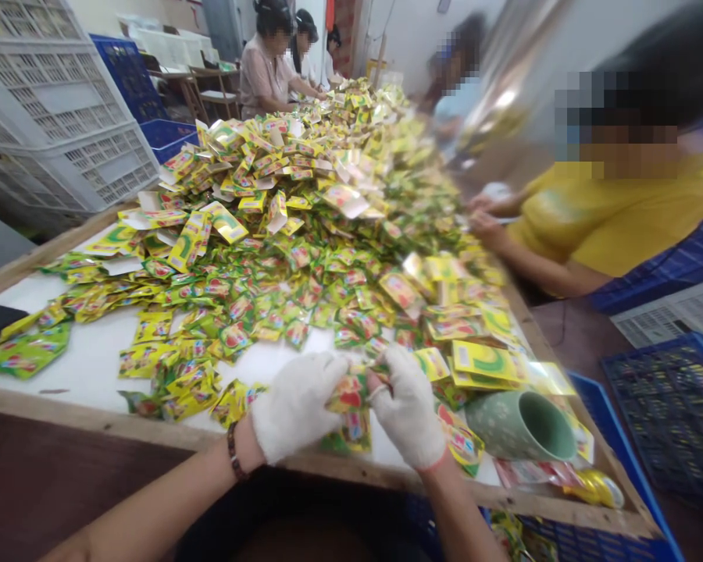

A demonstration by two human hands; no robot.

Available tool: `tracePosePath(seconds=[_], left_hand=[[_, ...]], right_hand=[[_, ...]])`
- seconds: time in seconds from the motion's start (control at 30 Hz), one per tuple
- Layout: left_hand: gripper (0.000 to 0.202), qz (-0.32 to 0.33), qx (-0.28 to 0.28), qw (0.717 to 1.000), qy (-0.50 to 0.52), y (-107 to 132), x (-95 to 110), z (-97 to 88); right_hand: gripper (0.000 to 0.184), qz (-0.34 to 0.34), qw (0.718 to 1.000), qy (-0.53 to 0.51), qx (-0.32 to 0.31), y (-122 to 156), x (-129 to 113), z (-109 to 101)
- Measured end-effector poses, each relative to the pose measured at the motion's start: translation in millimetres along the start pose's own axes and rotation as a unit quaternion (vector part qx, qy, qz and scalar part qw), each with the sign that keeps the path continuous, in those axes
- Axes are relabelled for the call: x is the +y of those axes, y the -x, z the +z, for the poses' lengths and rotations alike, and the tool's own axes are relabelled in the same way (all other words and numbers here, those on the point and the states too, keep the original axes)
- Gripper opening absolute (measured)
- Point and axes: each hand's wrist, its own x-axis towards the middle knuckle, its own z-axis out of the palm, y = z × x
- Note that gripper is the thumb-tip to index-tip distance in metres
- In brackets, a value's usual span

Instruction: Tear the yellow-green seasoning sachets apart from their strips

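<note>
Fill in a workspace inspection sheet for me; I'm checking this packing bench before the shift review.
Surface: white table top with a wooden rim.
Job's things: small sachets held between both hands.
Clutter: big sachet heap; green mug lying on its side.
Grippers: left hand and right hand, white-gloved, both closed on the sachets.
Cables: nothing seen.
Surroundings: co-workers seated along the table; white crates; blue crates.

White knitted glove on the left hand (296,406), matching white knitted glove on the right hand (408,406), dark beaded bracelet (233,453) at the left wrist, bare forearms, no sleeves in view
</note>
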Motion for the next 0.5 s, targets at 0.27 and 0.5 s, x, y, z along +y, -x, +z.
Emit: tracePosePath(seconds=[0.27, 0.5], left_hand=[[0.049, -0.068, 0.008, 0.997, 0.031, 3.9, -2.4, 3.5], [0.052, -0.016, 0.034, 0.999, -0.034, 4.1, -0.2, 9.2]], right_hand=[[0.021, 0.041, 0.992, -0.119, 0.014, 2.6, -0.9, 1.8], [0.019, 0.096, 0.993, -0.057, 0.030, 13.3, -5.3, 3.7]])
